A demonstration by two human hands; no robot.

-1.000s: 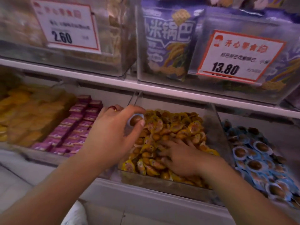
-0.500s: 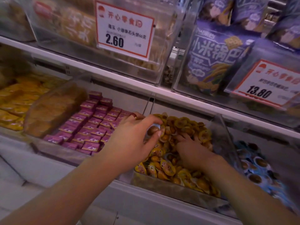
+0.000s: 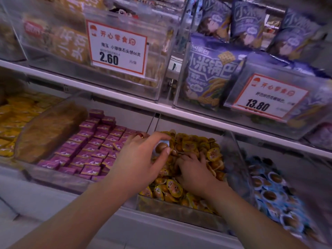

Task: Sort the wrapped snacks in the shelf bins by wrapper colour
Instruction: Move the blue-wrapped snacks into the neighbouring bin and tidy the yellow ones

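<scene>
Blue-wrapped stray snack (image 3: pixel 161 146) pinched by left hand (image 3: pixel 142 159) above yellow bin (image 3: pixel 179 212); right hand (image 3: pixel 195 170), fingers curled, rummages; next, carry stray to blue bin (image 3: pixel 274 186) at three o'clock.

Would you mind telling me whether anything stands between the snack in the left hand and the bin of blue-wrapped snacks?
Yes. The left hand pinches a blue-edged snack above the yellow bin. The right hand and the clear divider wall lie between it and the blue bin.

right hand (image 3: pixel 195 172) fingertips buried among yellow-wrapped snacks (image 3: pixel 195 146). blue-wrapped snacks (image 3: pixel 273 191) smeared by blur, bin cut off at right edge. small print on price tag (image 3: pixel 117 48) unreadable.
</scene>
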